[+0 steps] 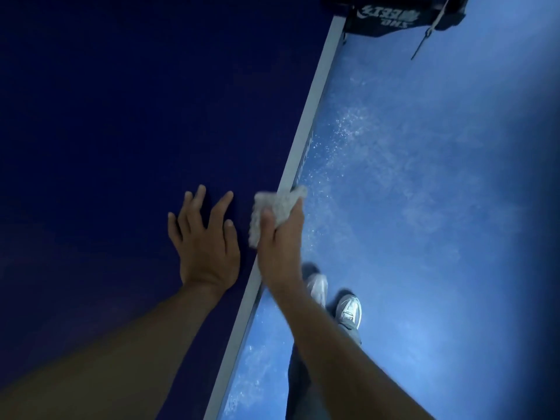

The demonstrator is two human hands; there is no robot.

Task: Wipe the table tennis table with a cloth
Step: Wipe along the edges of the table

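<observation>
The dark blue table tennis table (121, 131) fills the left half of the head view, its white side line (306, 131) running diagonally from top right to bottom. My right hand (280, 241) grips a white fluffy cloth (272, 212) right at that side edge, the cloth folded over the edge. My left hand (206, 241) rests flat on the tabletop with fingers spread, just left of the cloth and apart from it.
Beyond the edge lies a light blue speckled floor (424, 192). My grey shoes (348, 310) stand on it close to the table. The black net post with white lettering (391, 16) and a hanging cord (427, 34) sit at the top right.
</observation>
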